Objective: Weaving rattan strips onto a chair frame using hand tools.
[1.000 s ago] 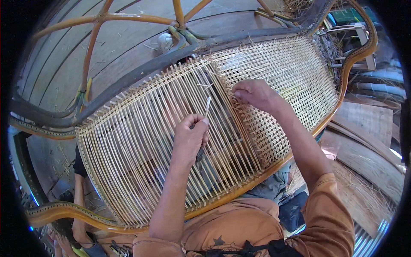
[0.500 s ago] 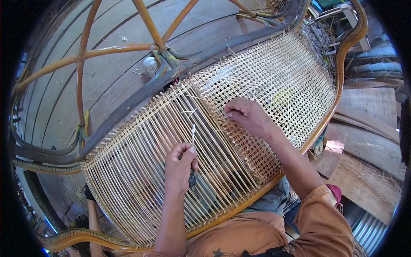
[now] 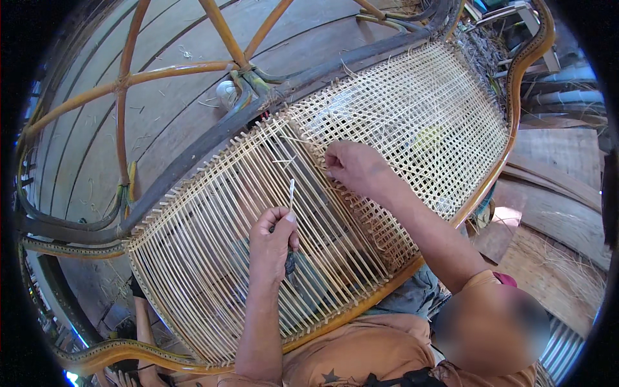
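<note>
L hand (image 3: 274,235) is over the open-strand half of the panel, fingers curled, holding a thin pale stick (image 3: 292,190) upright btwn thumb & index. Small dark bit (image 3: 289,263) shows by the palm; can't tell what it is.

R hand (image 3: 354,168) is at the near side of the weave (image 3: 412,116), just R of the divider (image 3: 309,151); fingers bent in, thumb & fingertips close tog. Can't tell if it pinches a strand. Hands are apart, R one a bit farther from the body.

Panel lies across the middle, set in a curvy brown frame (image 3: 361,309). R half = tight pale mesh w/ small holes; L half = parallel strands (image 3: 206,251) only, floor visible thru the gaps. Short loose bits (image 3: 284,160) sit on strands near the divider, beyond the stick tip. Strand ends stick out along the far edge, next to a dark rail (image 3: 187,155).

Beyond: crossed brown poles (image 3: 184,66), plank floor (image 3: 84,129), round whitish thing (image 3: 226,93) by the pole joint. R side: flat boards (image 3: 554,158). Lower L: another person's arm (image 3: 143,322), near frame edge.
</note>
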